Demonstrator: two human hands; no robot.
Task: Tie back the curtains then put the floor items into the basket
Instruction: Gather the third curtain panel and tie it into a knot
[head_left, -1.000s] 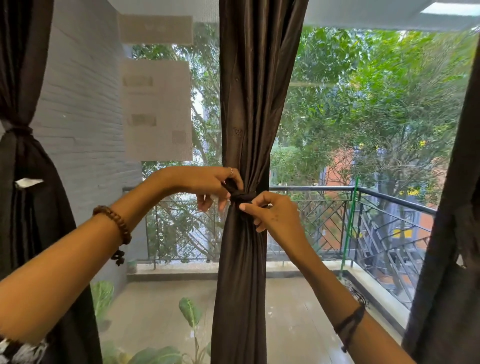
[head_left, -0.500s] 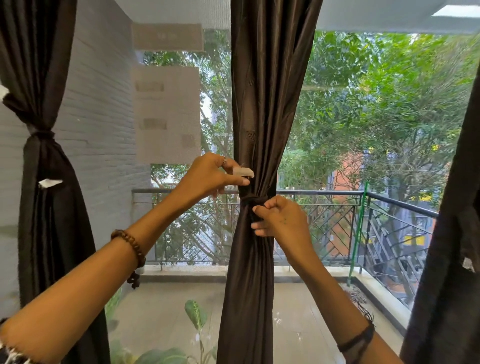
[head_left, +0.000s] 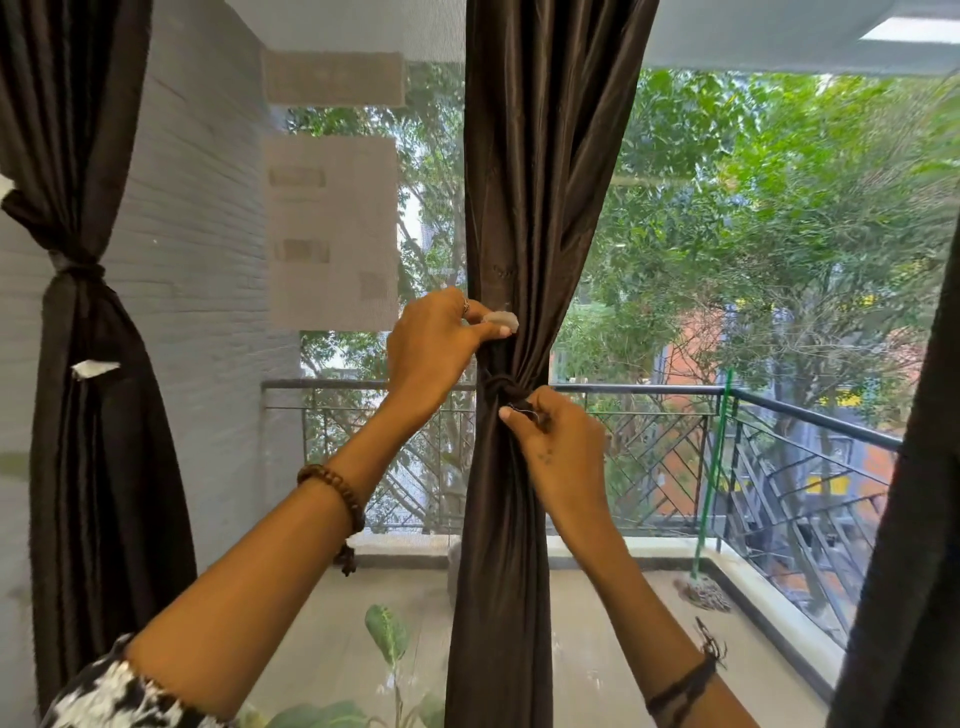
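The right hand (head_left: 563, 447) sits just below and to the right of the tie-back knot (head_left: 501, 387), which cinches the middle curtain (head_left: 524, 218) at railing height. Thumb and forefinger are pressed together, pinching a dark end of the tie at the knot; the remaining fingers are curled under. A dark thread band circles the right wrist.

The left hand (head_left: 436, 345) is above and to the left of the knot, against the curtain's left edge. Its fingers are curled, and thumb and forefinger pinch a small whitish tag (head_left: 501, 323) that lies on the fabric; what the tag is made of cannot be determined. A ring is on one finger, and a brown bead bracelet (head_left: 335, 486) is on the forearm.

The left curtain (head_left: 88, 415) is already gathered by its own tie (head_left: 78, 267) and carries a white tag (head_left: 93, 368).

Papers (head_left: 332, 228) are stuck to the glass; their printing is blurred and unreadable.

Beyond the glass are a balcony railing (head_left: 649, 389), a green pole (head_left: 714, 467) and trees.
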